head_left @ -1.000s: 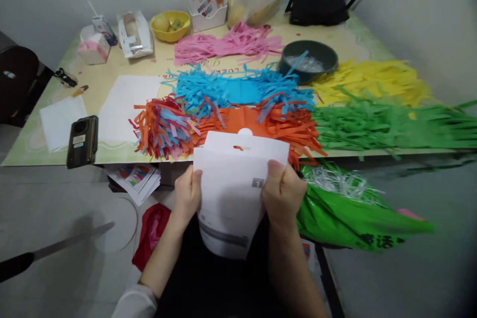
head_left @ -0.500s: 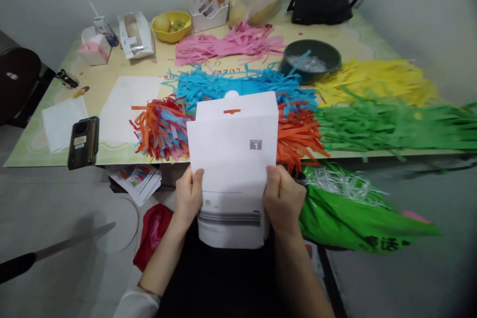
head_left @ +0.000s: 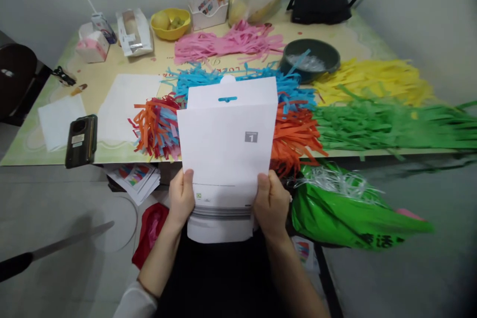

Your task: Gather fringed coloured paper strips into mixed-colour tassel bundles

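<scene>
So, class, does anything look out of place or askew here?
Yes: the phone seems to jut slightly past the front edge of the table, a precarious spot. Orange strips droop over that edge too. The white box shows no clear damage.

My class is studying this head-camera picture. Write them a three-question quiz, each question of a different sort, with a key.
1. Fill in: the grey label on the white package shows the number ___.
2. True or false: only the right hand grips the package.
3. Which fringe lies nearest the yellow bowl? A green; B pink; C orange.

Key: 1. 1. 2. False: the left hand and the right hand both grip it. 3. B, the pink fringe.
</scene>
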A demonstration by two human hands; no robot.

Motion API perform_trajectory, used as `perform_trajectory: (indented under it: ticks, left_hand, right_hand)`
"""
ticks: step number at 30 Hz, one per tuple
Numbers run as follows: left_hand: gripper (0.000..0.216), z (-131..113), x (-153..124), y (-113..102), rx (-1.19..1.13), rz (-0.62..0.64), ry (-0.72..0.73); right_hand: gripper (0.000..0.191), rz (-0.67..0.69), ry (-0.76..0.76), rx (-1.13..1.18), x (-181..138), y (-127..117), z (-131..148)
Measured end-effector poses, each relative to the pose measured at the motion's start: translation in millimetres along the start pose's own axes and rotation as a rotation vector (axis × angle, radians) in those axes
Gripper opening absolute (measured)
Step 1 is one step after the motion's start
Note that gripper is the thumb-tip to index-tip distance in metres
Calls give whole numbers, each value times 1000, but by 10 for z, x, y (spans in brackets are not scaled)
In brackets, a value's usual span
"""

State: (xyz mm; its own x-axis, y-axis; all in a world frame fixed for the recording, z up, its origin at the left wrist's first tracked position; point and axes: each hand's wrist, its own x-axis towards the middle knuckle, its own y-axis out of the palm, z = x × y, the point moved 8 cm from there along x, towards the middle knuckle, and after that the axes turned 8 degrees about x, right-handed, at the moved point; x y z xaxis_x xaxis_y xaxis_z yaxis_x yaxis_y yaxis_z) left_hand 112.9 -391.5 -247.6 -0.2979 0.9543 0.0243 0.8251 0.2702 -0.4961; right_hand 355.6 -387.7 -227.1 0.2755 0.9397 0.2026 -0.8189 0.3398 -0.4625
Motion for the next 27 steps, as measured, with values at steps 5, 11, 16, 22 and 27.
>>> perform_trajectory:
  ticks: [5,11,16,22,27]
  left_hand:
    - [31,48,-151,60,101,129,143]
    - [31,8,-99,134,-206,189,37]
    - [48,-109,42,52,-401,-36,7]
    - [35,-10,4,150,-689,-51,-118]
    - [35,84,24,78,-728,-176,-208]
  right_hand:
    - [29,91,100,234,133,47,-197]
    - [28,3,120,256,162,125,-290]
    - [41,-38,108,548,-1,247,-208]
    - [19,-176,137,519,-53,81,-239]
    - [17,-250,141,563,-80,39,-251]
